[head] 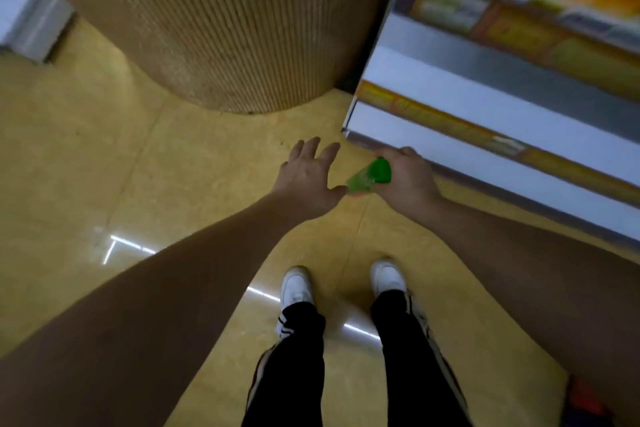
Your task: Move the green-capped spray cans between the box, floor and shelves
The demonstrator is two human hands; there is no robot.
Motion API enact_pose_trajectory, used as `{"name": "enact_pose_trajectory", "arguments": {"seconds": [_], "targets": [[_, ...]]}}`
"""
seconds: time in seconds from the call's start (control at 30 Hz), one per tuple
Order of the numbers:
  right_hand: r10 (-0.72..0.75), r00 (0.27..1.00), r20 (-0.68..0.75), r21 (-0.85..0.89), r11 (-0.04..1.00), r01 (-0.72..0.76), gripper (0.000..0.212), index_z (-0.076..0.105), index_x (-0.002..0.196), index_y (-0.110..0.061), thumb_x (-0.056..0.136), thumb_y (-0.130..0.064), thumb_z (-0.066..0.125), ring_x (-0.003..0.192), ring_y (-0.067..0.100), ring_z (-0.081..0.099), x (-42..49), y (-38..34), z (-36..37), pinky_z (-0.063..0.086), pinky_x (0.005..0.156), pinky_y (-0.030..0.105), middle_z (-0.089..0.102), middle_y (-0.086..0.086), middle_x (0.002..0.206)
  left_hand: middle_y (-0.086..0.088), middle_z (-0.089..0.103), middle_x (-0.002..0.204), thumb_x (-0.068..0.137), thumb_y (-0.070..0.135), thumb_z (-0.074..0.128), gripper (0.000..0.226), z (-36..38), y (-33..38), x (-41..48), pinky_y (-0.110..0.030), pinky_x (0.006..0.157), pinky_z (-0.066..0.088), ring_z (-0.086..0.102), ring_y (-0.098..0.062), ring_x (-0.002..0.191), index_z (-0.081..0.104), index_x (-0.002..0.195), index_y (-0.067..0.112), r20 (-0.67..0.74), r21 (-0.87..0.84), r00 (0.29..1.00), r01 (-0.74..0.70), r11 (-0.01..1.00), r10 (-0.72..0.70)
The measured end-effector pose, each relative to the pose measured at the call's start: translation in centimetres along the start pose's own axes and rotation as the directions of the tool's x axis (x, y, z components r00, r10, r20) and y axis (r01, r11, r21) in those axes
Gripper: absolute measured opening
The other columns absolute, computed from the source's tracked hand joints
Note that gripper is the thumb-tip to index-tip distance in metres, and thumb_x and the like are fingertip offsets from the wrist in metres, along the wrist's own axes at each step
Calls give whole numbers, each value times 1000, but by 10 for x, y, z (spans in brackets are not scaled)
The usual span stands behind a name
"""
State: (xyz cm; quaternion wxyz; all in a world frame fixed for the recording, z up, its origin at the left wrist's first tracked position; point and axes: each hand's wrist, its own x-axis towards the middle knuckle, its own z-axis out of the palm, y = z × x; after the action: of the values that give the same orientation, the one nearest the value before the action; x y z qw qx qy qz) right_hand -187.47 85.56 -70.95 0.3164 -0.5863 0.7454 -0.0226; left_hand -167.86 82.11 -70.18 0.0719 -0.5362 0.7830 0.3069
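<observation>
The right hand [407, 177] grips a green bottle [369, 176], its long axis pointing left toward the left hand [308, 177], whose spread, empty fingers hover just beside it.

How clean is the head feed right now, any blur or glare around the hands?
Head view: motion blur smears the shelves and their labels; the green bottle in the right hand is soft-edged; the left hand is fairly sharp; bright light streaks glare off the glossy floor; wide-angle distortion stretches the forearms.
</observation>
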Motion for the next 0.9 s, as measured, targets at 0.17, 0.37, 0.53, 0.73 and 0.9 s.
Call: {"name": "enact_pose_trajectory", "arguments": {"seconds": [0.17, 0.37, 0.53, 0.73, 0.9], "targets": [[82, 996, -30, -1, 997, -82, 63, 59, 132, -23, 74, -31, 83, 103, 32, 60, -79, -28, -85, 40, 72, 28, 57, 10, 112, -15, 18, 164, 89, 46, 67, 86, -76, 64, -49, -56, 116, 30, 13, -38, 151, 22, 159, 24, 6, 101, 987, -163, 982, 163], [90, 988, -128, -81, 992, -100, 60, 61, 130, -24, 75, -36, 82, 110, 29, 63, -199, -34, -195, 50, 83, 32, 67, 6, 117, -15, 15, 165, 92, 43, 61, 79, -157, 172, -117, -56, 115, 30, 12, -38, 151, 23, 159, 25, -63, 191, 929, -347, 918, 364], [100, 950, -294, -36, 993, -116, 66, 59, 132, -15, 75, -35, 85, 111, 28, 62, -333, -27, -287, 54, 90, 40, 66, 9, 122, -16, 17, 164, 93, 53, 63, 82, -226, 280, -202, -57, 112, 35, 17, -38, 150, 24, 159, 26, -132, 368, 807, -499, 785, 575], [151, 842, -518, -40, 979, -200, 71, 53, 131, -17, 73, -43, 86, 100, 27, 65, -503, -20, -386, 56, 78, 39, 67, 6, 113, -23, 26, 160, 89, 52, 65, 82, -274, 417, -309, -48, 116, 32, 27, -41, 146, 32, 156, 19, -194, 411, 658, -620, 669, 728], [251, 715, -652, 37, 953, -301, 65, 57, 124, -15, 73, -43, 86, 97, 26, 64, -622, -2, -447, 58, 79, 41, 66, 8, 111, -18, 22, 163, 91, 48, 63, 77, -284, 519, -385, -46, 119, 28, 22, -34, 150, 30, 157, 23, -190, 393, 541, -723, 568, 819]]}}
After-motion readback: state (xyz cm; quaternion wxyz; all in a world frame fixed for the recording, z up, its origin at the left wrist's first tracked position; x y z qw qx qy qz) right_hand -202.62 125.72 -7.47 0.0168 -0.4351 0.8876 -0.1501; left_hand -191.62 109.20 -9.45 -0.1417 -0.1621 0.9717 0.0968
